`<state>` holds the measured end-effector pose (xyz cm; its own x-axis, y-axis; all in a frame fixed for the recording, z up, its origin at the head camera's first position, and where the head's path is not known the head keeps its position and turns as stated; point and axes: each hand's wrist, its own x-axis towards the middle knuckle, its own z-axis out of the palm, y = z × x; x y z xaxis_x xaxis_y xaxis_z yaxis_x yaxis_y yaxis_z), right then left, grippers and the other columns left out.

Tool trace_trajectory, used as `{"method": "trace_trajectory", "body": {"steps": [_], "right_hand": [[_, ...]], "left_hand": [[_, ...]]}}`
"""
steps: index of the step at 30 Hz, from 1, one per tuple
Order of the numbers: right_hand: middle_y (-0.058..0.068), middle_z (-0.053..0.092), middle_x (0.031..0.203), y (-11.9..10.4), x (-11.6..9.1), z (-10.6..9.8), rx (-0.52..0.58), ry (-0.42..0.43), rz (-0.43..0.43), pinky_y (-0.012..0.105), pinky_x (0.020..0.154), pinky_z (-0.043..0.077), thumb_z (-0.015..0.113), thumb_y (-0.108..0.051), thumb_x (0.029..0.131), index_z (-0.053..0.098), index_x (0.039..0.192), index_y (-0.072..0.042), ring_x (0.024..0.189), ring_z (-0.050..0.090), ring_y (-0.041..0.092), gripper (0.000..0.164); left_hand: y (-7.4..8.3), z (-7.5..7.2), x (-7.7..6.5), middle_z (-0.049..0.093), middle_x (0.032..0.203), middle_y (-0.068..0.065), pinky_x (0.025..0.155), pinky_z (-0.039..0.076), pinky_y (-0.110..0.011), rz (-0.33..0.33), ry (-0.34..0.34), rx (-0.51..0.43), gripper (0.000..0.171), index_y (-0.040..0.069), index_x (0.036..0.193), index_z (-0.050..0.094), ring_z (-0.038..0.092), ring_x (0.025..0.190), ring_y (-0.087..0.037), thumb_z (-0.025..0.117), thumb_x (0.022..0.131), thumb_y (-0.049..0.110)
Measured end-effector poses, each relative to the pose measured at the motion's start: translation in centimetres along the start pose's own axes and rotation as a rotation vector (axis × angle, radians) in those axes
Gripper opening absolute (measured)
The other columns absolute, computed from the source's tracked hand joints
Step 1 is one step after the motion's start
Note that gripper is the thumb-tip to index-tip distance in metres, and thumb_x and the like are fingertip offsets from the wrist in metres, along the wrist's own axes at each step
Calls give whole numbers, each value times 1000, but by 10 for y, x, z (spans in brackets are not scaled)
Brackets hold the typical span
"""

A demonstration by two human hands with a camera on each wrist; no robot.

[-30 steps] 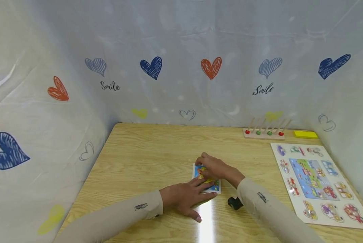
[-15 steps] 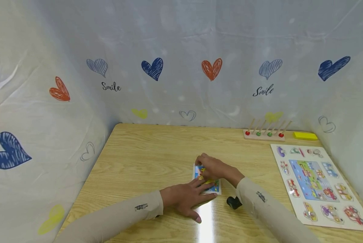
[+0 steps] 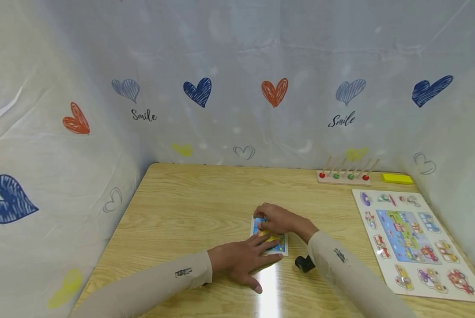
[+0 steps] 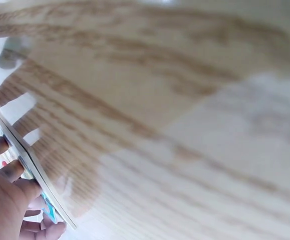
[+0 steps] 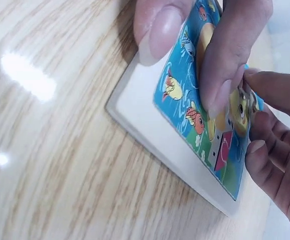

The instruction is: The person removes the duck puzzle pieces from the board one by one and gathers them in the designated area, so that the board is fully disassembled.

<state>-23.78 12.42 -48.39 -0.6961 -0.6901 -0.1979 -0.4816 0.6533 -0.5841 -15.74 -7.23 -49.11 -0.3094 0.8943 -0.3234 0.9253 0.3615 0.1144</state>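
Note:
A small picture puzzle [image 3: 284,246] with a white border and a blue scene of fish lies on the table beneath both hands. My left hand [image 3: 246,261] rests on it with spread fingers, their tips over the lower part of the picture. From above, my right hand [image 3: 280,220] bends its fingers onto the upper left part of the puzzle. In the right wrist view, one right fingertip [image 5: 162,37] sits at the picture's edge and another presses farther in. Left fingertips [image 5: 257,150] touch the opposite side. Much of the picture is covered by the hands.
At the right lies a large white puzzle board [image 3: 376,265] with vehicle pieces around a town picture. Behind it stand a peg rack [image 3: 343,177] with red and green beads and a yellow block [image 3: 397,178]. A black device [image 3: 304,264] is at the right cuff. Heart-printed curtains enclose the table.
The right thumb has shifted slightly up and left over the puzzle, baring a bit more blue beside it. The left hand stays in place. The whole view has moved a little.

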Motion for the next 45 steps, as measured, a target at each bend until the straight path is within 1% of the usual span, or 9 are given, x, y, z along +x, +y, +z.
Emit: {"method": "trace_trajectory", "body": {"steps": [2,7,15,18,22,29,33,39,45], "right_hand": [[9,60,116,1,1,-1,54,-17,18,36,78,53,62,-19,101,61,123,-8,86,60,17,25],[5,63,105,4,3,-3,142,-37,22,29,69,52,66,-18,99,62,117,-9,72,59,12,20],[3,66,99,4,2,-4,163,-21,-27,31,72,53,65,-16,99,65,121,-11,75,61,13,23],[1,66,99,3,1,-4,132,8,-2,34,78,53,67,-19,98,64,122,-11,84,60,12,24],[-2,65,97,3,0,-5,108,30,45,33,78,52,70,-23,96,65,109,-12,85,60,11,18],[-4,66,95,6,1,-3,99,26,-9,30,75,50,72,-22,95,63,96,-15,84,59,11,11],[1,68,104,7,-1,-5,115,35,-18,36,81,53,68,-18,98,67,103,-16,93,63,15,6],[4,67,118,8,-13,-12,135,78,-2,39,87,53,62,-16,101,68,125,-15,101,62,18,25],[5,67,111,21,-26,-18,130,128,-8,34,82,52,63,-20,101,64,129,-8,96,60,16,31]], "left_hand": [[0,0,0,3,171,-5,126,14,-46,-1,0,3,92,28,163,6,1,157,-30,39,93,77],[1,0,0,3,171,-4,126,15,-47,-3,15,13,92,28,163,6,1,157,-32,38,93,77],[1,0,0,5,171,-5,126,16,-47,-11,11,23,93,28,163,6,3,157,-32,38,92,78],[2,-1,-1,5,170,-5,126,17,-46,-16,11,26,92,29,163,6,5,157,-32,38,92,78],[3,-1,-1,7,170,-6,126,17,-46,-18,20,30,92,28,163,8,8,157,-32,39,92,78],[4,-2,-2,9,170,-6,126,17,-46,-16,32,37,92,27,163,10,9,157,-32,40,92,77],[4,-2,-2,7,170,-5,126,17,-45,-28,10,34,92,29,163,8,8,157,-31,39,92,78],[3,-2,0,3,171,-3,126,15,-45,-51,-20,19,92,31,163,6,5,157,-30,38,91,79],[4,-2,-1,6,171,-4,126,17,-47,-36,0,2,91,29,163,9,8,157,-31,41,92,76]]}}
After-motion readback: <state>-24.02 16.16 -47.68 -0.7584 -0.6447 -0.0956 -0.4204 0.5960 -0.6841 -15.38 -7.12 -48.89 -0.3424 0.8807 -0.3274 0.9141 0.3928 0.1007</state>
